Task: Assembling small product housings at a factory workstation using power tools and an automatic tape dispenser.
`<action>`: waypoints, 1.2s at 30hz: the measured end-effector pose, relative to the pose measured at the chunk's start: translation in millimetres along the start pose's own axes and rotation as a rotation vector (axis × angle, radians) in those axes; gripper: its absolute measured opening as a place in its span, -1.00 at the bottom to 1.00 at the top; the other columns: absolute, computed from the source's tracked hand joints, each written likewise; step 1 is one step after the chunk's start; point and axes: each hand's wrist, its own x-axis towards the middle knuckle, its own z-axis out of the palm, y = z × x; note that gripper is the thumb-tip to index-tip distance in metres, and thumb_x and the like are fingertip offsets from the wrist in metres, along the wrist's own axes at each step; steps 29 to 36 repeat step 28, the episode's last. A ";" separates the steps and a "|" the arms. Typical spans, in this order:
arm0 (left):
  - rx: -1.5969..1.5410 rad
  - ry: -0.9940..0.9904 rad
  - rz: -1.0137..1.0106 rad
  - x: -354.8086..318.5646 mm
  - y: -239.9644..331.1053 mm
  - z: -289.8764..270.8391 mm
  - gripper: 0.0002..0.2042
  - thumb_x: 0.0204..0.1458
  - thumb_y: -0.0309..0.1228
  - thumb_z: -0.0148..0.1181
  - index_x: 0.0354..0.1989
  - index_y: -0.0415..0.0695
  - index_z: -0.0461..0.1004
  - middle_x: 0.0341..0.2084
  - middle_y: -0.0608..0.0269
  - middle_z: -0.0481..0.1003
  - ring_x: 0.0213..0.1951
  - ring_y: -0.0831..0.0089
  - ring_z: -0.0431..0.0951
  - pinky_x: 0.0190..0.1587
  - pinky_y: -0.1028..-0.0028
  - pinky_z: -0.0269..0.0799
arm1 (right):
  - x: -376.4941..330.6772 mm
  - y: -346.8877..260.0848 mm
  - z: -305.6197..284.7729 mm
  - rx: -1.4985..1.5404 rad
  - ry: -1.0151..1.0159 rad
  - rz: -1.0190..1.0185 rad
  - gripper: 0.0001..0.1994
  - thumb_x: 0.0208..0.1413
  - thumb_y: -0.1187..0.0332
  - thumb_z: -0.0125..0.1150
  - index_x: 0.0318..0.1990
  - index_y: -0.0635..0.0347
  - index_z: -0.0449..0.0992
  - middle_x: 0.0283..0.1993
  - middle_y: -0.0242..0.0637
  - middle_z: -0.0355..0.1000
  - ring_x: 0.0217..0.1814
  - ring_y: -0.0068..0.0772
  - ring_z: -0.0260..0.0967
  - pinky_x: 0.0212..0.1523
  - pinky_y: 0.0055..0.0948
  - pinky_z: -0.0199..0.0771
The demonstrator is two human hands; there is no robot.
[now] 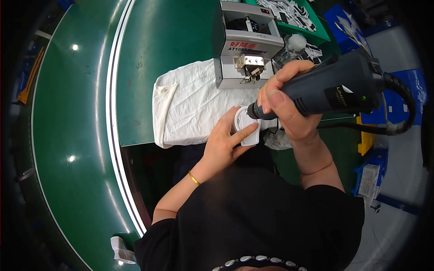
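My right hand is wrapped round a black electric screwdriver, a small green light showing near its rear end. The driver's tip meets a white plastic housing, rounded at one end and squared at the other. Fingers and thumb of my left hand clamp that housing from its left side, above the near edge of a white cloth. Exactly where the bit enters the part is hidden by the driver's nose.
Beyond the cloth stands a grey screw-feeding machine. Behind it at right, a green bin holds many white and black parts, beside a clear jar. The driver's thick cable loops at right. Another white part lies on the green surface at lower left.
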 end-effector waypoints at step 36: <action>0.255 -0.184 -0.161 -1.0 -1.6 -77.6 -0.49 -0.13 -0.52 0.29 0.10 0.05 0.45 0.27 -0.01 0.25 0.27 -0.11 0.26 0.16 0.29 0.41 | -42.4 209.2 -250.1 -0.387 0.871 0.688 -0.62 -0.15 0.40 0.31 -0.10 0.35 0.54 -0.17 -0.10 0.54 -0.17 -0.19 0.51 -0.10 -0.37 0.43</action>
